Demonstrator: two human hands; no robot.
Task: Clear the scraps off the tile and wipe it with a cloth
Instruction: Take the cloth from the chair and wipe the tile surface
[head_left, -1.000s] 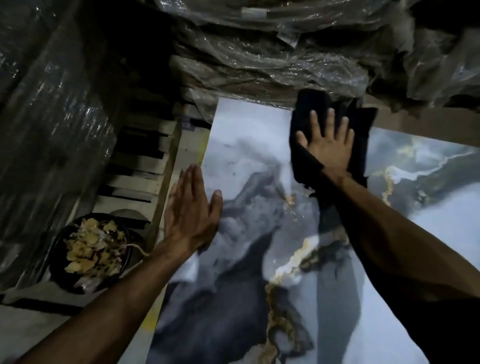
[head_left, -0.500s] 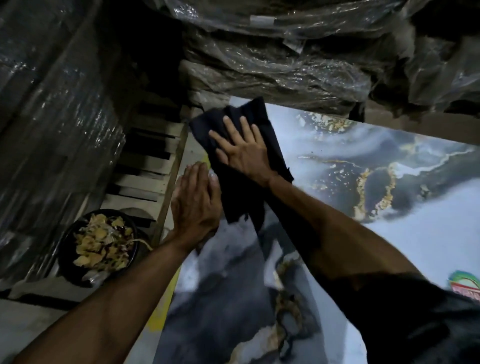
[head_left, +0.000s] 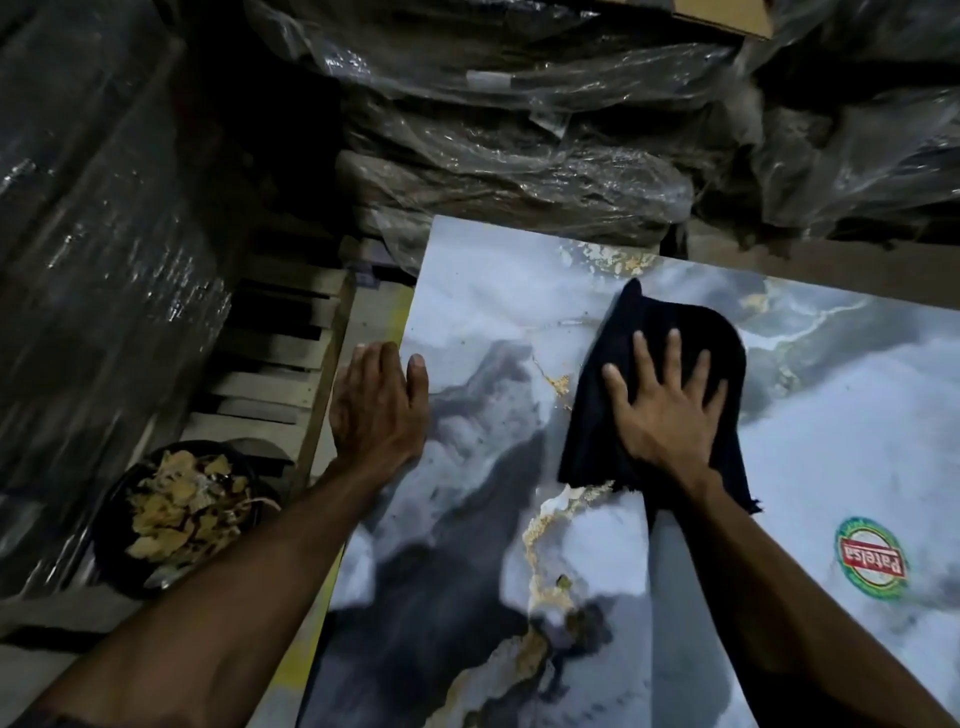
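Note:
A large glossy tile (head_left: 483, 291) with grey, white and gold marbling lies flat in front of me. My right hand (head_left: 662, 410) presses flat, fingers spread, on a black cloth (head_left: 618, 364) in the upper middle of the tile. My left hand (head_left: 376, 410) rests flat along the tile's left edge, fingers together, holding nothing. A black bowl (head_left: 111, 514) full of yellowish scraps (head_left: 182, 506) sits on the floor to the left of the tile. A round green and red sticker (head_left: 870, 558) is stuck near the tile's right side.
Plastic-wrapped stacks (head_left: 509, 171) rise right behind the tile's far edge. More wrapped goods (head_left: 88, 291) stand at the left. A wooden pallet (head_left: 280, 358) lies between them and the tile.
My right hand slid the cloth from the tile's far left corner back rightward and toward me, into the upper middle. The left hand stayed on the left edge.

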